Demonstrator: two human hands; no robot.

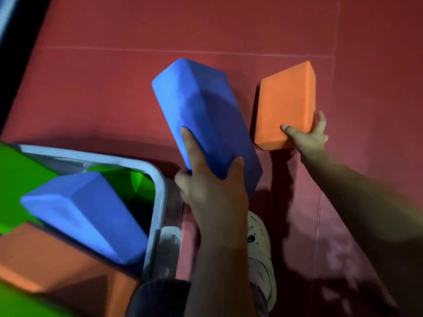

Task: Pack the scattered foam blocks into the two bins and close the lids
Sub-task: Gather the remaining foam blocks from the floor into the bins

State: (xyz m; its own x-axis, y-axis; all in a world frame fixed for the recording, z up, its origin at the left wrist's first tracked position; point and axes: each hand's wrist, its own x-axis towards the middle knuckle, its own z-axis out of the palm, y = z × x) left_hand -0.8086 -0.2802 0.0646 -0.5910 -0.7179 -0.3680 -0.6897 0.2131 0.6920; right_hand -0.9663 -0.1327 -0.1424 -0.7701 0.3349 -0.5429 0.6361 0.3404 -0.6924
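Note:
My left hand (211, 181) grips the near end of a blue foam block (196, 110), held tilted above the red floor just right of the bin. My right hand (307, 133) holds the near right corner of an orange foam block (286, 104), thumb on top and fingers round its side; whether it is lifted off the floor I cannot tell. At the lower left, the open grey bin (158, 186) holds another blue block (84, 213), an orange block (52, 259) and green blocks (20, 170).
The floor is red matting (114, 88) with thin seams. My light-coloured shoe (261, 248) stands right of the bin, below my left forearm. A grey latch (167, 248) sits on the bin's right side. A dark wall edge runs along the far left.

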